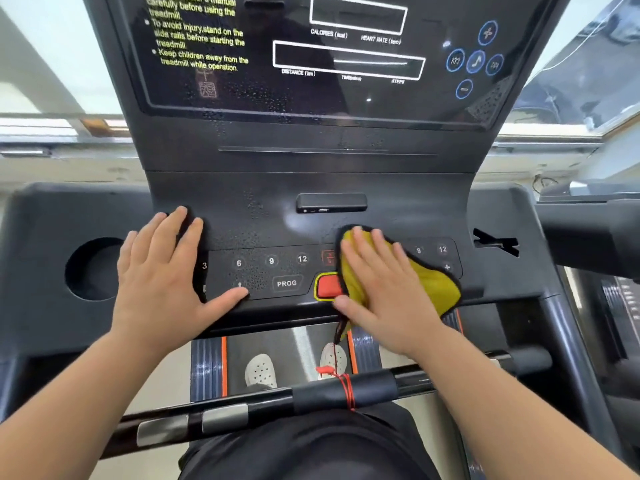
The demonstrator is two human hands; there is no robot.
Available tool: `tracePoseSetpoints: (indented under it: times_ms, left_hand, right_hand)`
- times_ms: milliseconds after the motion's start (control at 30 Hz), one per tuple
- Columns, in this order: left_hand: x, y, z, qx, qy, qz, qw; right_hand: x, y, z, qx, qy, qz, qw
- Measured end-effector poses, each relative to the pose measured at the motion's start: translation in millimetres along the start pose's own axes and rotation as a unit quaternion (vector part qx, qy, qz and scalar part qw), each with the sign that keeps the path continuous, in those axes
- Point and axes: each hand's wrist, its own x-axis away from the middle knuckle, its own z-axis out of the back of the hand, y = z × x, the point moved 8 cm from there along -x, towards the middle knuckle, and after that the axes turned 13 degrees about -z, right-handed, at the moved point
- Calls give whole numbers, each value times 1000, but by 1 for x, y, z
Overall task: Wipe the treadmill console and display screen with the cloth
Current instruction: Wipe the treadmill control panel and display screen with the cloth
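The black treadmill console [263, 230] fills the middle of the view, with a glossy dark display screen [311, 88] above it and a button panel [270, 271] below. My right hand [384, 289] lies flat, fingers straight, pressing a yellow cloth with black edging [440, 289] onto the right half of the button panel, partly covering the red stop button [327, 286]. On the left side of the console, my left hand [162, 278] rests flat, its thumb reaching the panel's lower left. Small droplets speckle the console and the lower screen.
A round cup holder [93, 268] sits at the console's left. A black handlebar [311, 393] with a red safety cord [346, 386] crosses below my wrists. Two white shoes [259, 370] stand on the belt. A USB port block [330, 202] sticks out above the cloth.
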Motion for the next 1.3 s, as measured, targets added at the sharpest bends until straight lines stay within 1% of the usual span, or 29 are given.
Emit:
tracePoseSetpoints:
  times_ms: [67,133,200,233,267,333,400,433,500,567,667,733,800,833,867,900,967,1033,1133,1200,1233,1300]
  left_hand:
    - [1,-1,0,6,8,-1,1000]
    - [1,-3,0,9,14,-3,1000]
    - [2,-4,0,14,22,1,1000]
    - [2,-5,1,20,26,5,999]
    - [2,-6,1,26,28,7,999]
    - [3,-6,-1,34,27,3,999]
    - [2,-6,-1,42,30,-7,999]
    - [2,-7,-1,50,34,-9,998]
    - [4,-10,-1,81,49,-3,995]
    - [4,-14,0,109,64,6,992]
    - [4,-16,0,118,77,6,990]
    - [4,-17,1,126,84,8,988]
    - [4,-19,1,139,88,12,986]
    - [5,-20,1,146,90,13,985]
    - [5,-20,1,152,91,11,984]
    - [6,-20,1,158,91,9,983]
    - [6,-20,1,164,93,4,982]
    - [5,-20,1,166,97,1,981]
    - [5,-19,2,164,105,-5,981]
    - [5,-19,3,170,108,-6,979]
    - [5,-19,3,177,110,-4,978]
    - [6,-21,4,202,122,5,972]
  right_hand:
    - [0,37,7,-24,23,-85,996]
    - [-3,58,11,-56,34,-168,984]
    - [-8,53,13,-70,31,-200,977]
    - [-12,42,14,-69,25,-191,979]
    - [-15,27,14,-65,14,-163,984]
    - [-17,-12,11,-46,-19,-69,996]
    - [-14,-48,4,-14,-50,22,998]
    - [-11,-61,0,0,-58,54,997]
    - [-7,-70,-4,15,-58,89,994]
    - [-6,-55,-4,19,-48,81,995]
    - [-9,3,6,-4,-10,-24,1000]
    - [-8,40,11,-28,2,-98,995]
    - [-7,53,14,-40,7,-147,988]
    - [-8,49,14,-37,10,-160,986]
    - [-10,37,14,-32,8,-159,987]
    - [-11,19,12,-24,0,-139,990]
    - [-11,-31,6,-8,-25,-53,998]
    - [-9,-78,-2,11,-46,37,998]
    - [-7,-117,-10,29,-56,114,991]
    - [-7,-114,-10,31,-49,120,991]
    - [-9,-102,-7,23,-39,102,994]
    - [-15,-61,2,-7,-14,23,1000]
